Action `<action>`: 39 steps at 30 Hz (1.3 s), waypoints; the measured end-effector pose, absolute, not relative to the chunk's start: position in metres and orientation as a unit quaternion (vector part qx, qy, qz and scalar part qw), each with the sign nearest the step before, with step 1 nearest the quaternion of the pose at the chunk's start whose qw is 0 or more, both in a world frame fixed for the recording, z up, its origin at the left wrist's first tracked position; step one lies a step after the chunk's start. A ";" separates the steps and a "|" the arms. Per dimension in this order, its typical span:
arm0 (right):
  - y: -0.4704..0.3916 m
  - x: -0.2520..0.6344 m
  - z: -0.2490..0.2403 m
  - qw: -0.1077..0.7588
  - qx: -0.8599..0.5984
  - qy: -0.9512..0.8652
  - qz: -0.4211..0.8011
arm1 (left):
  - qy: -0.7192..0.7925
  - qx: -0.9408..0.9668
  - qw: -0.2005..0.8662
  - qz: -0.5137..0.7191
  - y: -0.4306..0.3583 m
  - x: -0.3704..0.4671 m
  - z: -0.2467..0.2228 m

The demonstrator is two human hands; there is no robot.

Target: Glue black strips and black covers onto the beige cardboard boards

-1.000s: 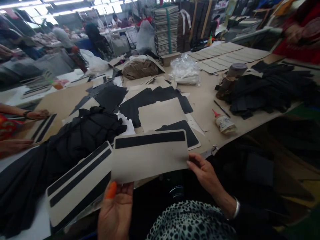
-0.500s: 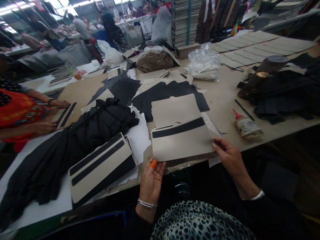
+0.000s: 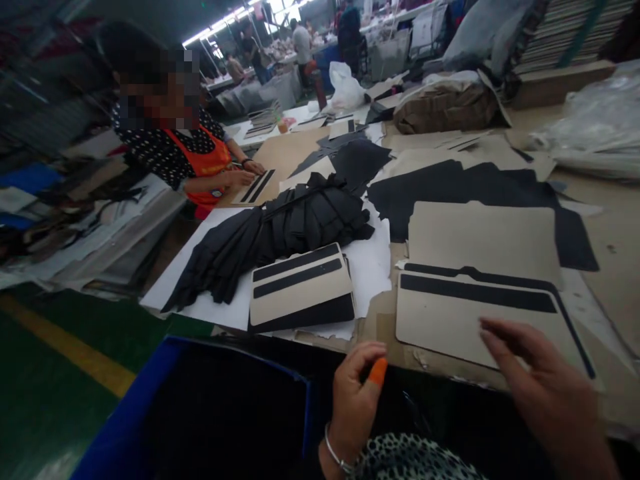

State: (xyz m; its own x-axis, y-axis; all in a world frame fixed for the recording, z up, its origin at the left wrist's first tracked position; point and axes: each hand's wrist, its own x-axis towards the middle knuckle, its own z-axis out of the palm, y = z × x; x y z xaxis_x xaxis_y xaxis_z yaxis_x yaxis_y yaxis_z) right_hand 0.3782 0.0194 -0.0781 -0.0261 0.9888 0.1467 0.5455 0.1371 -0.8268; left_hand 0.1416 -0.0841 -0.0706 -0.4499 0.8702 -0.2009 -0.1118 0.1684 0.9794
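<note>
A beige panel with a black strip lies near the table's front edge, with a black-edged piece showing beneath it. My right hand is over the panel's right part, fingers apart, holding nothing visible. Left of the panel and off the table edge, my left hand has curled fingers close to its orange-covered thumb; nothing shows between them. Behind the panel is a plain beige sheet. A stack of beige pieces with black strips lies farther left.
Bundled black fabric lies behind the stack, on white paper. Black sheets spread across the table. A blue-edged bin is at lower left. Another person in an orange apron handles a striped piece at the far left.
The view has swung left, bringing the bin and the other person into fuller view. Both my hands have come off the panel's edges. More black edging shows around the panel.
</note>
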 end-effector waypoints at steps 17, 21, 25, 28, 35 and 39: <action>0.107 0.157 -0.074 0.279 -0.411 -0.784 0.372 | 0.728 0.552 -0.033 0.406 -0.027 0.016 -0.073; 0.130 0.144 -0.072 0.216 -0.370 -0.858 0.284 | 0.724 0.589 -0.011 0.359 -0.022 0.028 -0.081; 0.139 0.140 -0.070 0.169 -0.341 -0.898 0.220 | 0.731 0.583 -0.005 0.356 -0.025 0.032 -0.088; 0.142 0.141 -0.067 0.137 -0.323 -0.916 0.193 | 0.732 0.570 -0.008 0.372 -0.027 0.032 -0.090; 0.150 0.138 -0.067 0.130 -0.280 -0.939 0.149 | 0.732 0.553 -0.003 0.397 -0.028 0.032 -0.093; 0.154 0.135 -0.065 0.115 -0.217 -0.967 0.064 | 0.731 0.553 0.007 0.399 -0.031 0.032 -0.094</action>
